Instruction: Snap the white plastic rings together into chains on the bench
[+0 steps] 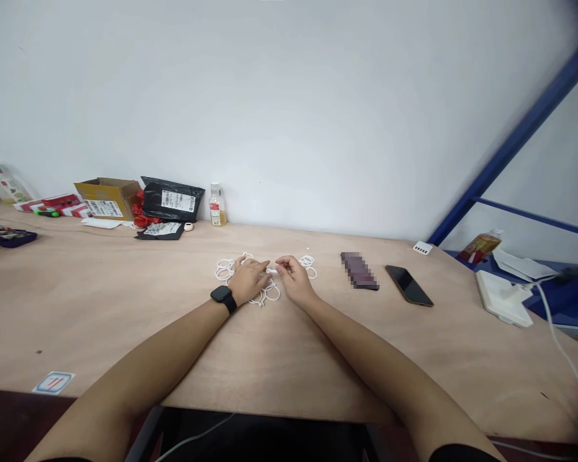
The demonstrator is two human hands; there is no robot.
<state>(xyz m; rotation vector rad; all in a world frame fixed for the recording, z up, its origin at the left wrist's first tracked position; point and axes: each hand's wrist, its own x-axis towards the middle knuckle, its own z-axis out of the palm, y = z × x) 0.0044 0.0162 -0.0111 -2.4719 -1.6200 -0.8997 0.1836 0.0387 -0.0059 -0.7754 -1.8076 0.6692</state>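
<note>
Both my hands meet at the middle of the wooden table (125,308). My left hand (249,280), with a black watch on its wrist, and my right hand (293,277) pinch a small white piece (271,271) between their fingertips. Several white rings (225,268) lie scattered under and around the hands, with more white rings (309,263) just right of my right hand. Which hand carries the piece's weight I cannot tell.
A dark phone (409,285) and a blurred dark slab (359,271) lie to the right. At the back left stand a cardboard box (106,197), a black parcel bag (172,201) and a small bottle (216,206). A white charger (503,298) and cable sit far right.
</note>
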